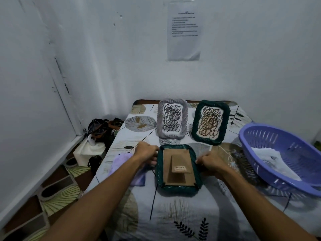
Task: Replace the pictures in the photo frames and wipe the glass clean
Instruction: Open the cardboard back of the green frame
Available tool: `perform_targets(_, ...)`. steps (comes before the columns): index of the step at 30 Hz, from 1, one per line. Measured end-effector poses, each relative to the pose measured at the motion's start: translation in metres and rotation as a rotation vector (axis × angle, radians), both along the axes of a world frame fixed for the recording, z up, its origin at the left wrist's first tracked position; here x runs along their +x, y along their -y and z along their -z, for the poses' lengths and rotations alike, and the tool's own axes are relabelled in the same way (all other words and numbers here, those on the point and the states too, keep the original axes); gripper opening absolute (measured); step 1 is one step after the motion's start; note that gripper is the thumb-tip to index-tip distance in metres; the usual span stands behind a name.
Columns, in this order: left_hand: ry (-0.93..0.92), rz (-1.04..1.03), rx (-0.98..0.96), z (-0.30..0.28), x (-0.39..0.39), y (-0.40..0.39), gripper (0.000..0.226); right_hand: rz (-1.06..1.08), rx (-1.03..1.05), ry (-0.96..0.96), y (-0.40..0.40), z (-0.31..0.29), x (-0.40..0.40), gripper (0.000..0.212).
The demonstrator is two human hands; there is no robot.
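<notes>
A dark green woven photo frame (pixel 178 188) lies face down in the middle of the table, its brown cardboard back and folded stand facing up. My left hand (pixel 146 153) grips its left edge and my right hand (pixel 209 163) grips its right edge. Behind it stand a grey frame (pixel 172 118) and a second dark green frame (pixel 211 122), both upright and showing scribble pictures. A lilac cloth (pixel 121 162) lies just left of the face-down frame, partly under my left forearm.
A purple plastic basket (pixel 260 136) with sheets of paper (pixel 271 159) inside sits at the right edge of the table. The table wears a leaf-print cloth (pixel 180 216). Bags and a white box (pixel 83 152) crowd the floor by the left wall.
</notes>
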State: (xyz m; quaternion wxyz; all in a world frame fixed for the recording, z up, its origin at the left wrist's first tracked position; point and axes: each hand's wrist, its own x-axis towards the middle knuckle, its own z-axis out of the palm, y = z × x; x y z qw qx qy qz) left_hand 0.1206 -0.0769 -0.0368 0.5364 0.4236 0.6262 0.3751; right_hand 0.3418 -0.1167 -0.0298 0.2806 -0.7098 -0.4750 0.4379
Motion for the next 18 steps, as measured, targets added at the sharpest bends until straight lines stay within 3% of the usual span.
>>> perform_targets(11,-0.033,0.038,-0.005,0.006,0.002,-0.009,0.024,-0.017,-0.004,0.057,-0.012,0.015,0.0,0.016)
perform_targets(18,-0.073,0.092,-0.028,0.009,0.005,-0.01,0.017,-0.051,0.019,0.183,-0.015,0.021,-0.001,0.013)
